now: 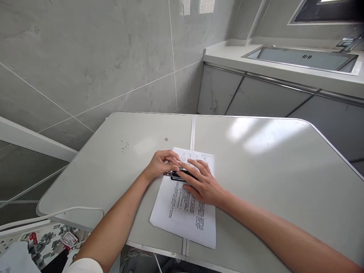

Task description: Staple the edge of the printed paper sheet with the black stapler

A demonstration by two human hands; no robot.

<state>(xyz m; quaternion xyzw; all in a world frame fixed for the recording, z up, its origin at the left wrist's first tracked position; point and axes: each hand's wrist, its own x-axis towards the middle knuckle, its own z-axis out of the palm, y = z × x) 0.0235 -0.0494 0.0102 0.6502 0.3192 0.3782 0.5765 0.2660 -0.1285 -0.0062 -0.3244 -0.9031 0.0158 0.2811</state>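
Note:
A black stapler (178,178) lies across a stack of printed paper (186,203); most of it is hidden under my fingers. My right hand (206,184) rests over it, thumb on the near side and long fingers on the far side, holding it down. Beside the stapler's left, metal-looking end, my left hand (163,163) has its fingertips pinched together, touching the right fingertips. A small greyish bit shows between the hands, too small to name. Farther back lies a short strip of staples (166,139).
Several loose staples (124,145) are scattered on the left of the pale folding table (256,174). Its centre seam runs under the paper. A white cable (71,208) crosses the left corner. Beyond stand a tiled wall (113,53) and a counter with a sink (298,57).

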